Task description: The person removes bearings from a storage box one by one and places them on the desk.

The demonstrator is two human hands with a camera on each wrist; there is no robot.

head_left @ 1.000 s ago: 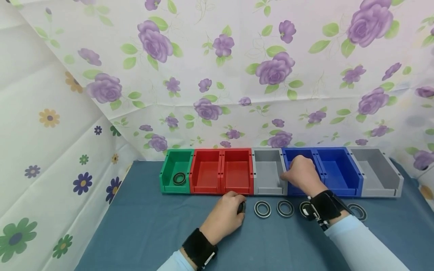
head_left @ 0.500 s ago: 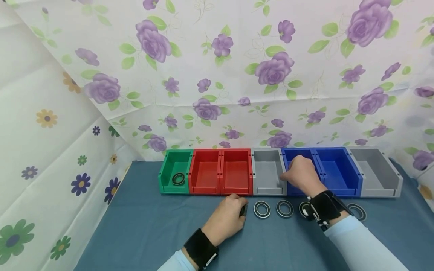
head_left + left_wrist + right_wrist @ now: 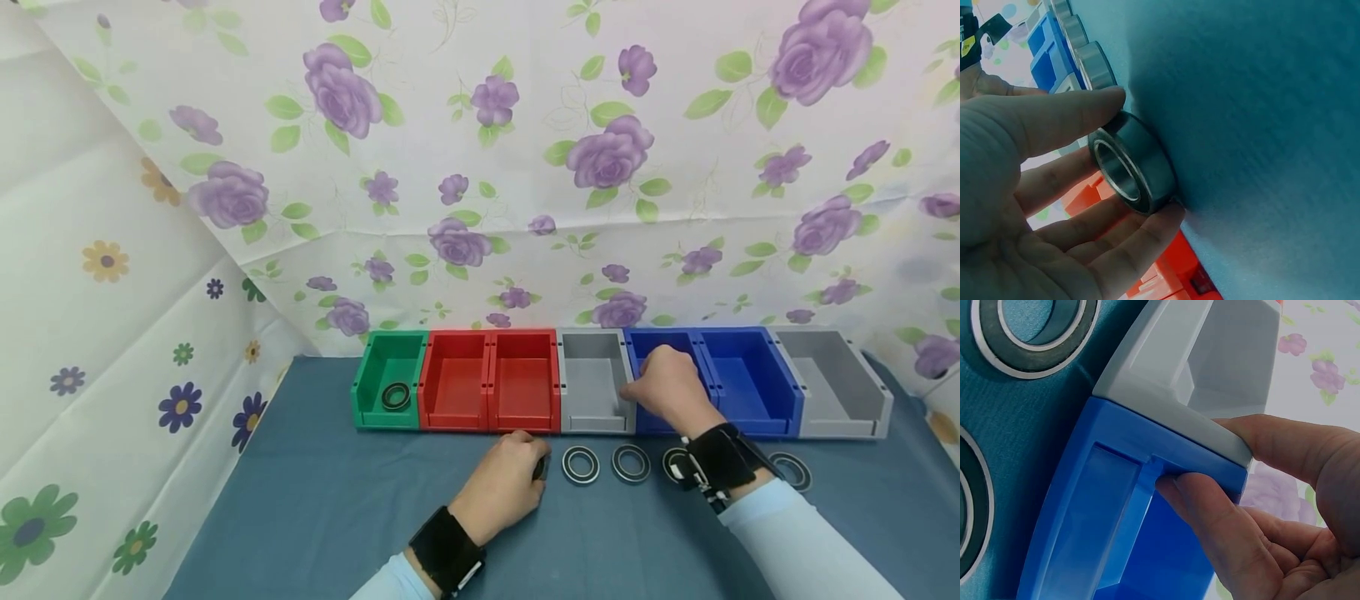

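Note:
My left hand (image 3: 501,487) is low over the cloth in front of the red bins. In the left wrist view, its thumb and fingers grip a ball bearing (image 3: 1154,164), which stands on edge against the blue cloth. My right hand (image 3: 667,387) is at the row of bins. Seen from the right wrist, its thumb lies on the grey bin (image 3: 1138,359) and its fingers on the inner side of the blue bin (image 3: 1060,506), pinching their adjoining walls. Another bearing (image 3: 386,397) lies inside the green bin (image 3: 386,419).
Several bearings lie in a line before the bins, among them a bearing (image 3: 567,465), its neighbour (image 3: 617,464) and a far right one (image 3: 806,473). One is partly behind my right wrist. Two red bins (image 3: 525,421), a second blue bin (image 3: 757,427) and an end grey bin (image 3: 843,427) complete the row.
My left hand has shifted slightly to the right with the bearing in its fingers. The right hand stays where it was on the bin walls.

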